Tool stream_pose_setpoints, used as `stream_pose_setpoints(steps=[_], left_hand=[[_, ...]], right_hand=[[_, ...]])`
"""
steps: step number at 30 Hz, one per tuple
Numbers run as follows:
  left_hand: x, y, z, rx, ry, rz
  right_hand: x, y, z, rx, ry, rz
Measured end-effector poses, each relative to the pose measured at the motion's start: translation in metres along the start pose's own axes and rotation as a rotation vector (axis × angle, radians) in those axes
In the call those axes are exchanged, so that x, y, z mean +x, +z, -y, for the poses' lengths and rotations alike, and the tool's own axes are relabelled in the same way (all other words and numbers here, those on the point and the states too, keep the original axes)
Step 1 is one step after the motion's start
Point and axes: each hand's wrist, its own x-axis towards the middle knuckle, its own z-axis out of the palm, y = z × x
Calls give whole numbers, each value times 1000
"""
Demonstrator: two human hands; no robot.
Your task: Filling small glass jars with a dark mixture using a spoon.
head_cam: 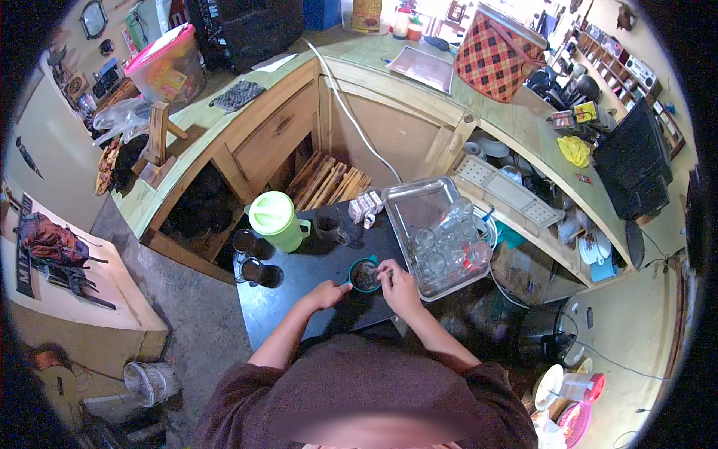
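A small round green-rimmed strainer or cup with dark contents is held over the dark table. My left hand grips its left side, thumb at the rim. At its right rim is my right hand, fingers bent and close together; whether they pinch something cannot be told. Beyond them stand a light green lidded plastic pitcher, a dark glass mug and a stack of small cartons. Two glass mugs, one nearer and one farther, are at the table's left edge.
A clear rectangular plastic tray with several glasses lies at the table's right side. A white cable hangs down behind the table. A wooden counter with open shelves curves around the table. A black bin stands at the right.
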Motion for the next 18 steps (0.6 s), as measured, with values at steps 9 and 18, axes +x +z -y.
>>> stream_pose_setpoints(steps=[9, 18], left_hand=[[1, 0, 0, -44, -55, 38], [4, 0, 2, -91, -49, 80]], right_hand=[[-20, 32, -36, 720, 359, -238], [-8, 26, -26, 723, 349, -336]])
